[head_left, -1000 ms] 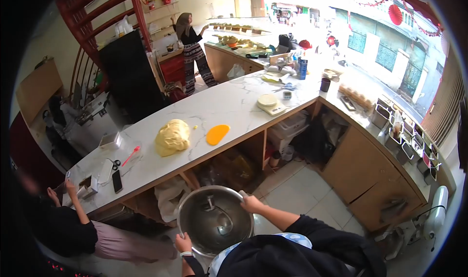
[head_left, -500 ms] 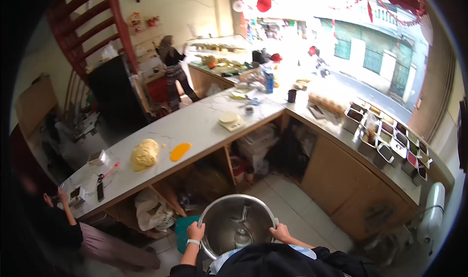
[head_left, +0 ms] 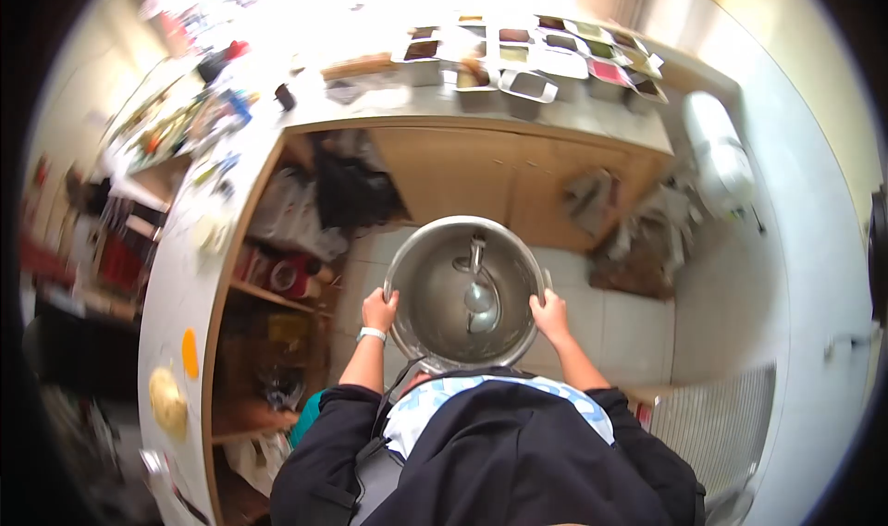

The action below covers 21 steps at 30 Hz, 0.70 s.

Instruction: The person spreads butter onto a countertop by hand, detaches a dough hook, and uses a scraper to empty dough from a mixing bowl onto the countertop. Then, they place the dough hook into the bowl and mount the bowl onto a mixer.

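A large round metal mixing bowl [head_left: 425,290] is held in front of my body, above the tiled floor. A metal mixing hook [head_left: 478,295] lies inside it. The fingers of my left hand [head_left: 379,311] are wrapped round the bowl's left side, with a white band on the wrist. On the opposite side, my right hand [head_left: 549,315] grips the bowl at its handle. A pale yellow dough mound [head_left: 167,404] and a flat orange scraper [head_left: 190,353] rest on the white counter at the left, away from both hands.
The white counter [head_left: 171,295] runs along the left, over open shelves. Ahead, a wooden cabinet [head_left: 453,174] carries several metal containers [head_left: 527,85]. A white cylindrical machine [head_left: 719,151] stands at the right, above a brown bag [head_left: 638,262]. A ridged metal panel [head_left: 712,424] is at lower right.
The view has swung right, towards the cabinet and the white machine. Both hands still hold the bowl, now more squarely in front of my body. The co-workers are no longer clearly visible.
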Each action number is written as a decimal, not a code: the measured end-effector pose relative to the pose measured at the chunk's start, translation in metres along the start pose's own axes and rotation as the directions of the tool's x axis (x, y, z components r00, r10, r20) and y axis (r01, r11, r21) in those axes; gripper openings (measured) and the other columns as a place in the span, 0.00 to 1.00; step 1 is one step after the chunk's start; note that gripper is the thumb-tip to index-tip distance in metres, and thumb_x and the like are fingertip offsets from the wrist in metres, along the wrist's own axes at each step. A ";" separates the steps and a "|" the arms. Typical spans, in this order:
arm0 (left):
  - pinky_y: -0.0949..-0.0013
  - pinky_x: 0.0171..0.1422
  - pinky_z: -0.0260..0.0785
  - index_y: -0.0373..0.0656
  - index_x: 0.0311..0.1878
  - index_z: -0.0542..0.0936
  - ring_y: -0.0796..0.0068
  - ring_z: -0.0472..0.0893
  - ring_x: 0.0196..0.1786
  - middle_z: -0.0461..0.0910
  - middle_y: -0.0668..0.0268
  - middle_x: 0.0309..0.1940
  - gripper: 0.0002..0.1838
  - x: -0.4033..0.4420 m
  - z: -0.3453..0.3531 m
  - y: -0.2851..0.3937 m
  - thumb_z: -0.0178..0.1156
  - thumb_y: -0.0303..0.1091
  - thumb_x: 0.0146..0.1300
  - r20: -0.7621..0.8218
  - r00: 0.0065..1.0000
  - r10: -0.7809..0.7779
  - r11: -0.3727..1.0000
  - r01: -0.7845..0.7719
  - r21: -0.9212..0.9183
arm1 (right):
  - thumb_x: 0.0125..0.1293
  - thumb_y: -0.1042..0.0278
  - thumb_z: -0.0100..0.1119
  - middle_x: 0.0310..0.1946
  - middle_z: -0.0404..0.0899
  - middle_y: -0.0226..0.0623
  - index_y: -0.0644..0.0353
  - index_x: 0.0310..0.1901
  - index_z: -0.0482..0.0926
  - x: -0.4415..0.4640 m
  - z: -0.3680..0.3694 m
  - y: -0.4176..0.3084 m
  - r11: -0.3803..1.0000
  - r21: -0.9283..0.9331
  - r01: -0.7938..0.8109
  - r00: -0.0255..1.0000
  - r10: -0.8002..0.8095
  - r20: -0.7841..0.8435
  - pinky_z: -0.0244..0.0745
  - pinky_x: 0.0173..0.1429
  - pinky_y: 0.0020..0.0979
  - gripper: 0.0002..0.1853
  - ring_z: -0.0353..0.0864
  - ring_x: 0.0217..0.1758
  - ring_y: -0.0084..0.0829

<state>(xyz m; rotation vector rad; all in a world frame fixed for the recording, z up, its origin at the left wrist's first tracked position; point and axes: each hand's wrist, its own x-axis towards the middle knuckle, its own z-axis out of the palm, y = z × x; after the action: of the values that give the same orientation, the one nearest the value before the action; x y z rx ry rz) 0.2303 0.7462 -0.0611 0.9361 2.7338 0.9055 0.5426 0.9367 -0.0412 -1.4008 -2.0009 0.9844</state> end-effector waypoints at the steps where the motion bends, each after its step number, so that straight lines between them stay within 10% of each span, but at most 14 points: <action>1: 0.55 0.33 0.68 0.37 0.24 0.74 0.49 0.77 0.27 0.77 0.51 0.21 0.20 0.013 0.012 0.024 0.62 0.47 0.51 0.061 0.998 0.014 1.000 -0.014 0.011 | 0.53 0.60 0.57 0.17 0.71 0.52 0.67 0.23 0.69 0.002 -0.015 0.006 0.999 0.019 -0.046 0.998 0.047 -0.051 0.67 0.27 0.41 0.16 0.73 0.19 0.46; 10: 0.55 0.35 0.69 0.36 0.27 0.76 0.49 0.77 0.29 0.77 0.50 0.22 0.20 0.093 0.155 0.194 0.60 0.47 0.52 0.506 0.769 0.391 0.905 -0.422 -0.058 | 0.52 0.60 0.58 0.16 0.72 0.50 0.67 0.22 0.68 -0.009 -0.091 0.094 0.858 0.080 -0.507 0.795 0.502 -0.340 0.67 0.29 0.42 0.17 0.73 0.21 0.47; 21: 0.54 0.43 0.69 0.36 0.32 0.79 0.48 0.78 0.36 0.78 0.48 0.28 0.18 0.121 0.328 0.379 0.60 0.44 0.51 0.756 0.244 0.608 0.663 -0.680 -0.313 | 0.49 0.61 0.61 0.18 0.75 0.45 0.66 0.23 0.73 -0.003 -0.154 0.166 0.586 0.173 -0.792 0.419 0.727 -0.543 0.68 0.30 0.37 0.15 0.75 0.22 0.36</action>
<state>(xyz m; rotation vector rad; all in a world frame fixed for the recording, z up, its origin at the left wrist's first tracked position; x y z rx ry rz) 0.4249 1.2222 -0.1016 1.9694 1.4940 0.2126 0.7532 1.0101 -0.0782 -2.4276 -0.9094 0.6202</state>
